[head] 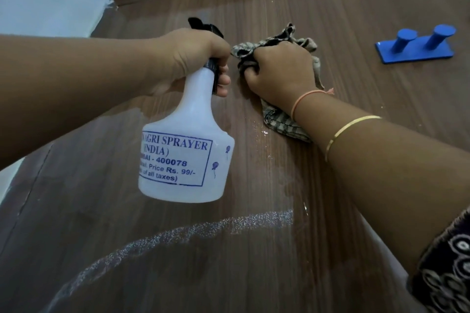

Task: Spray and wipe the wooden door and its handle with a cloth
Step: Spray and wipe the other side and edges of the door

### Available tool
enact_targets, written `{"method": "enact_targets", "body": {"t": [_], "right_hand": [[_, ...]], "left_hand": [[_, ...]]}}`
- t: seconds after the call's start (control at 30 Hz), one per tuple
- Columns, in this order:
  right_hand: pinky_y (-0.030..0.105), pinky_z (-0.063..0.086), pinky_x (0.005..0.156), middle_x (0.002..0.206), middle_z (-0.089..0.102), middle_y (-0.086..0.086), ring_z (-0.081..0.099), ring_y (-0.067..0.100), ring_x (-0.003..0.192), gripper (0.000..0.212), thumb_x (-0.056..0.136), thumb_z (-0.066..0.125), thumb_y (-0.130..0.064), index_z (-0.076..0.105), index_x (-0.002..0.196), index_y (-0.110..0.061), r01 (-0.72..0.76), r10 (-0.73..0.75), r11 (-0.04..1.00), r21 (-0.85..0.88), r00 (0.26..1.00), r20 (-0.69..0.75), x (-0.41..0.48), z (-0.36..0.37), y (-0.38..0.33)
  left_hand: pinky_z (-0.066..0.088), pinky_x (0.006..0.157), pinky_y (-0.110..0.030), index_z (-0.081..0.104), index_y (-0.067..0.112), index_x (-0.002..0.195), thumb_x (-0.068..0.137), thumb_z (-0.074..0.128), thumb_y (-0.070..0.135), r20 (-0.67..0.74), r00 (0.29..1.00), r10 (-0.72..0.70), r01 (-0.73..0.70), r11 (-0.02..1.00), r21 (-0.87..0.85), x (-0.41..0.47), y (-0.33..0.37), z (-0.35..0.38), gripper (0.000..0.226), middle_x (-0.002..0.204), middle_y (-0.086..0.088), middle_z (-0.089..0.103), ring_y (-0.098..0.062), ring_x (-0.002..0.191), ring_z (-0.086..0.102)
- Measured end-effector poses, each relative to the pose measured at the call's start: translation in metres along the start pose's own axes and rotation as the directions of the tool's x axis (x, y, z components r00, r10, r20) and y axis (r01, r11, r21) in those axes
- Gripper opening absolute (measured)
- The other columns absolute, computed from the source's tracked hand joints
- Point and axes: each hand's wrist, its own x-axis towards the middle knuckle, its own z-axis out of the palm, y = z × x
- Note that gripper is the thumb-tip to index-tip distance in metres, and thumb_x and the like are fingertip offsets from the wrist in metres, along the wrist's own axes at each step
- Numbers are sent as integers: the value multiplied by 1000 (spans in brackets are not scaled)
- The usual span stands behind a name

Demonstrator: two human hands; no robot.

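Sleeve (447, 269) lower right, bottle (183, 155) centre: door (279, 262) mid-wipe.
Left hand (188, 58) curls fingers round the neck; right hand (282, 71) bunches cloth (279, 127) on wet streaks; handle unseen, probably undone.

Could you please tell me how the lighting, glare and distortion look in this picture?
Head view: dim, even indoor light, no hard shadows; pale sheen on the wet brown wooden door around the white plastic spray bottle; wide-angle lens slants the door's edges; the bottle's printed label sharp, the striped beige cloth and blue two-peg plastic hook slightly soft.
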Motion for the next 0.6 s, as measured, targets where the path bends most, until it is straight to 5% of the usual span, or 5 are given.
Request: {"method": "enact_targets", "body": {"t": [0.17,0.27,0.37,0.47,0.6], "right_hand": [[35,30,67,98,66,17,58,37,96,28,93,43,-30,59,85,-8,-52,52,994,97,999,-4,-2,4,4],[38,35,80,110,65,16,56,36,106,31,97,34,-31,58,96,-12,-287,281,940,186,958,58,-3,7,5],[43,29,101,119,63,17,52,35,116,36,96,32,-28,55,116,-8,-535,538,836,123,843,9,-10,9,12],[47,15,110,119,63,14,50,33,118,37,91,34,-25,58,115,-10,-569,569,823,4,823,0,-25,7,10],[50,17,110,118,62,10,50,31,116,34,87,37,-28,61,105,-13,-514,511,858,26,856,77,-43,-1,-4]], "left_hand": [[60,65,-36,53,2,73,84,48,2,3,1000,3,-3,1000,-24,-5,-4,-4,13,53,-4,56,-17,51,61],[60,68,-38,52,4,73,85,47,2,16,1000,-9,9,999,-34,-7,-4,-7,13,57,-4,56,-16,51,61],[59,63,-36,53,4,72,84,47,2,14,1000,-19,19,1000,-18,-9,-6,-11,13,53,-3,57,-16,53,62],[60,66,-37,54,3,71,84,48,2,10,1000,-25,26,1000,-17,-12,-10,-17,14,50,-2,58,-16,55,62],[59,72,-39,55,3,72,83,48,3,23,999,-41,42,999,-20,-15,-16,-25,13,54,-3,59,-18,57,62]]}}
